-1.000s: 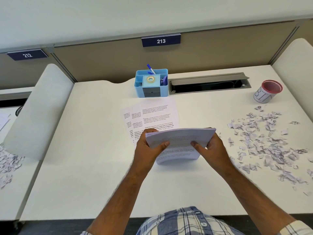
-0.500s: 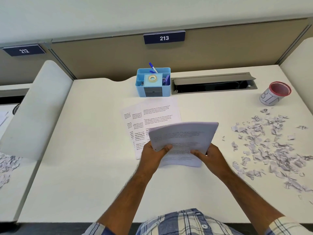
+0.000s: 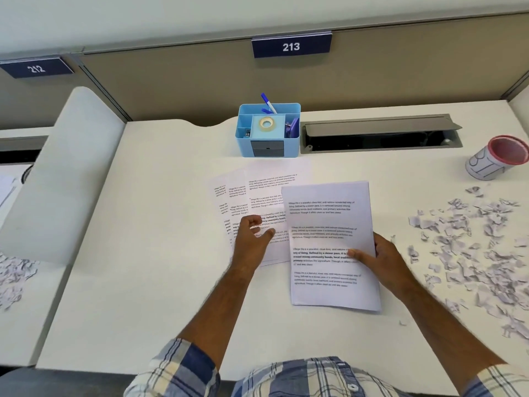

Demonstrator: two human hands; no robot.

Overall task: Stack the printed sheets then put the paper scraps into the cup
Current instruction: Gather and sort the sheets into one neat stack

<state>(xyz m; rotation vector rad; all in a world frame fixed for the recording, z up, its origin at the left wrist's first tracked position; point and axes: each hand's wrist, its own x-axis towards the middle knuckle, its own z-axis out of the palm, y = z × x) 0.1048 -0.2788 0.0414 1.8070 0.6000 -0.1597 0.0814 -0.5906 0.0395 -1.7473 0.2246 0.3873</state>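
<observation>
Left hand (image 3: pixel 253 239), grip loose and empty, hovers over fanned sheets (image 3: pixel 266 196) lying long-axis away; right hand (image 3: pixel 380 259) pins stack (image 3: pixel 329 242) beside.

A squared stack of printed sheets (image 3: pixel 329 245) lies flat, overlapping fanned sheets (image 3: pixel 257 193) at 10 o'clock; paper scraps (image 3: pixel 472 247) are scattered at 3 o'clock, below the red-rimmed cup (image 3: pixel 496 159).

Sheets (image 3: pixel 329 242) mid-desk; scraps (image 3: pixel 469 253) right; cup (image 3: pixel 498 159) behind scraps.

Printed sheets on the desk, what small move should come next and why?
Probably the left hand should gather the fanned loose sheets under it; they lie apart from the stack that the right hand holds, and the scraps wait.
</observation>
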